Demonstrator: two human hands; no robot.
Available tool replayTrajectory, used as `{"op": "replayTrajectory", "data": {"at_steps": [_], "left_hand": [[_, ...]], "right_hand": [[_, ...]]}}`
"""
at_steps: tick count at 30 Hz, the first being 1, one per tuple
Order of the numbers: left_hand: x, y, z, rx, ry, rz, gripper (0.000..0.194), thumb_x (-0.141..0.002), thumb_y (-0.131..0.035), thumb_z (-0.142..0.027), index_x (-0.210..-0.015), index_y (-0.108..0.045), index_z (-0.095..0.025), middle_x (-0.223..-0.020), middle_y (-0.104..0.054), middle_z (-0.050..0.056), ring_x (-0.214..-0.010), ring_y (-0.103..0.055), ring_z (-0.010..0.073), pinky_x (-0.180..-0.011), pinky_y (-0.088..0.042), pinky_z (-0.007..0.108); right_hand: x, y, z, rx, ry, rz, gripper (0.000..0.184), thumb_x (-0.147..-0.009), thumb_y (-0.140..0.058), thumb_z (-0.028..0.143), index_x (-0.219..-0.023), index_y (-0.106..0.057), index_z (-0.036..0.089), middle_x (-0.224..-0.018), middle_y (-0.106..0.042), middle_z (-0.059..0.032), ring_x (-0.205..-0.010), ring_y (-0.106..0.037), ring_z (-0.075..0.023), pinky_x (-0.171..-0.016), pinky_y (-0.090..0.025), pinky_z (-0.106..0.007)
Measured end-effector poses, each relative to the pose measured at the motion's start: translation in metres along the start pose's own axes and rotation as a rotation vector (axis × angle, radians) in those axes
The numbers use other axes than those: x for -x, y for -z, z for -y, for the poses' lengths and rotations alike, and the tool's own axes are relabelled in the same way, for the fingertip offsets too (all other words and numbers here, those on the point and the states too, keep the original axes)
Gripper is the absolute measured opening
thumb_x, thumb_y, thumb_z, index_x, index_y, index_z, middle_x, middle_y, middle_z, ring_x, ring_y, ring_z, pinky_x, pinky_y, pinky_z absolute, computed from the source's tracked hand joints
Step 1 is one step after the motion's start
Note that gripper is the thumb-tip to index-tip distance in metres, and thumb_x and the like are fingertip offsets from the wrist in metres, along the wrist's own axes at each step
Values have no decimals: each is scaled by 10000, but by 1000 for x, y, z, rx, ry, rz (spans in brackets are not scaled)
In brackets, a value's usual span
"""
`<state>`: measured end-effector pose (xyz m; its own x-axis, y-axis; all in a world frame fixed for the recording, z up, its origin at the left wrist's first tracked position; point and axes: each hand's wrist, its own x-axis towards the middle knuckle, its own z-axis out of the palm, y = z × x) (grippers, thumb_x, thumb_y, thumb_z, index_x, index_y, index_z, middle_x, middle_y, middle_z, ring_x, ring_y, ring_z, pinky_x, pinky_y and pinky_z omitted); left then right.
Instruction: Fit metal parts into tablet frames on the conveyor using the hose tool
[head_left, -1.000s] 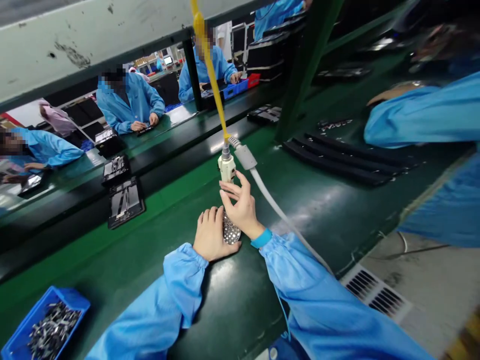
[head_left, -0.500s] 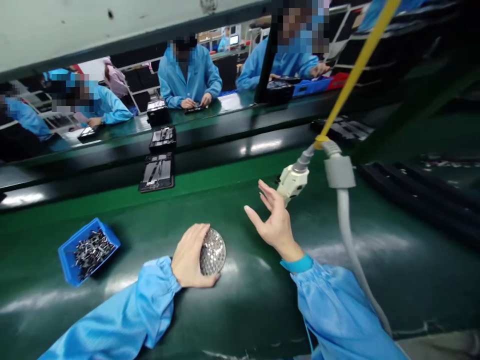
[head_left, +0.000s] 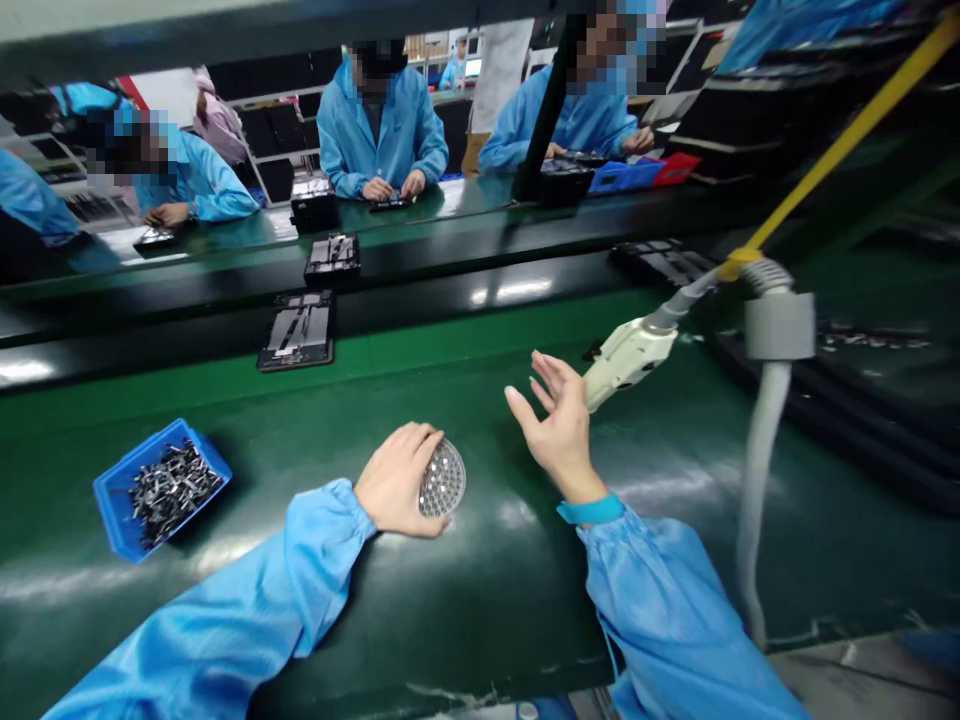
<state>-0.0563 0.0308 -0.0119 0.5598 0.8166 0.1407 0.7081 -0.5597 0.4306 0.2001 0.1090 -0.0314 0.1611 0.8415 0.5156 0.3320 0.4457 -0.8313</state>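
Disc (head_left: 442,478) is lying on the green table (head_left: 390,640), its left part hiding under the left hand (head_left: 401,480); the bare part is showing pale round spots, too small to tell whether holes or studs. The lower end of the white tool (head_left: 631,362) is hiding behind the right hand (head_left: 559,430); whether hand and tool are touching, cannot tell. Yellow strap (head_left: 847,145) is running out at upper right. Black strips (head_left: 825,415) at right are blurring into shadow; number cannot be told.

Disc is sitting at the left hand's inner side, between thumb and fingers. That hand is curving round its edge, grasping it. The right hand is standing well apart from disc, fingers parted, holding nothing visible.

Counting: one disc, one tool, one strap, one grey hose (head_left: 756,500) hanging near the right sleeve. One blue bin (head_left: 112,510) is standing left of the left hand, carrying many small parts (head_left: 176,490), too jumbled to count. Two tablets (head_left: 300,330) are lying beyond, one behind the other. Three co-workers (head_left: 382,130) are bending over devices across the line; a fourth is being cut by the left edge.
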Motion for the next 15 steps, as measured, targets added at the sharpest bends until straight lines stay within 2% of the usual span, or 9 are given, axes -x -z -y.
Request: {"op": "replayTrajectory", "data": {"at_steps": [3, 5, 7, 9, 12, 15], "left_hand": [[-18, 4, 9, 115, 28, -6, 1012, -734, -764, -635, -1551, -465, -118, -1554, -543, 238, -1469, -500, 420, -1293, -352, 591], [-25, 3, 17, 287, 60, -91, 864, -887, -615, -669, -1563, -446, -157, -1499, -601, 210, -1410, -565, 377, -1243, -417, 572], [-27, 0, 24, 477, 51, -184, 773, -988, -454, -669, -1576, -415, -169, -1470, -629, 199, -1382, -597, 347, -1218, -439, 546], [-29, -2, 27, 610, 23, -216, 783, -1021, -346, -699, -1590, -386, -163, -1495, -615, 208, -1411, -582, 343, -1221, -431, 537], [-33, -3, 27, 680, 32, -164, 875, -1007, -264, -776, -1608, -355, -147, -1520, -593, 232, -1431, -572, 358, -1203, -445, 552], [-36, -2, 24, 641, 41, -116, 890, -999, -228, -797, -1617, -348, -167, -1507, -614, 213, -1397, -603, 355, -1188, -451, 557]], "right_hand": [[1, 0, 5, 71, 25, 35, 584, -902, -753, 457, -1410, -558, 244, -1463, -654, -184, -1357, -659, -322, -1107, -583, -574], [6, 1, 19, 129, 110, 115, 372, -939, -725, 392, -1272, -678, 233, -1305, -750, -143, -1211, -735, -289, -1060, -617, -526], [14, -2, 40, 162, 244, 284, 150, -981, -675, 293, -1089, -758, 228, -1132, -802, -97, -1065, -768, -246, -1000, -640, -461], [23, -10, 63, 211, 362, 530, 116, -980, -672, 237, -1021, -781, 226, -1087, -803, -84, -1020, -757, -239, -953, -644, -438], [35, -33, 84, 336, 431, 833, 172, -912, -774, 280, -1066, -792, 206, -1176, -767, -125, -1084, -718, -295, -951, -635, -479], [40, -55, 80, 359, 447, 888, 151, -926, -737, 240, -1051, -797, 180, -1131, -757, -141, -1089, -700, -305, -975, -619, -490]]}}
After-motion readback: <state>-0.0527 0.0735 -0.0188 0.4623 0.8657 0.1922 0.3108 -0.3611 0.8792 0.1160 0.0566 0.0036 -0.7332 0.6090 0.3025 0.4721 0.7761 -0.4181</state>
